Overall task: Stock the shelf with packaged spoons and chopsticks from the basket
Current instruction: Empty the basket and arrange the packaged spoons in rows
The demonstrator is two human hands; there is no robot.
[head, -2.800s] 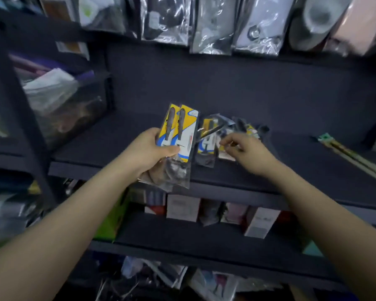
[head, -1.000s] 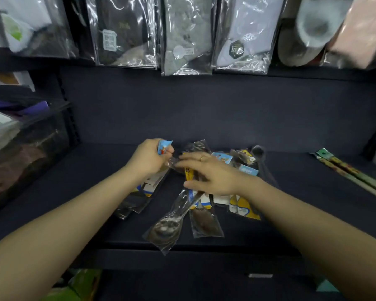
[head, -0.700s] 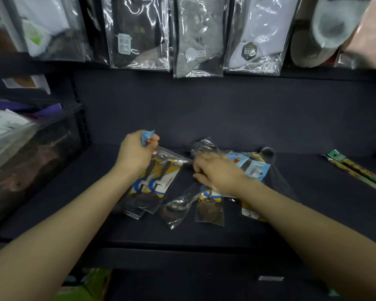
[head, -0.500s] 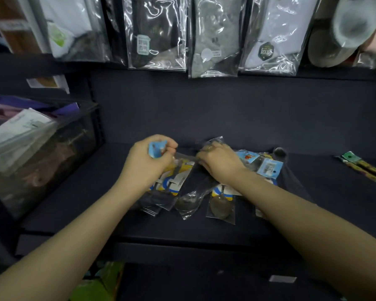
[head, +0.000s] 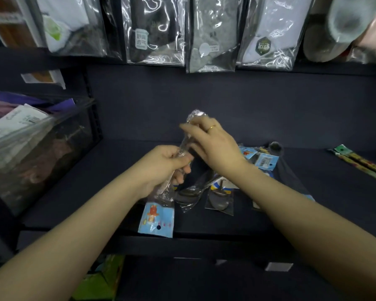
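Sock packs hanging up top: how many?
4 clear, left to right: white pack, black pack, grey pack, second white pack. Blurred items far right may be more.

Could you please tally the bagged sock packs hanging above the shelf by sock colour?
White sock packs: 2
Black sock pack: 1
Grey sock pack: 1
Total: 4, leaving out the items at the far right, which are too blurred to sort.
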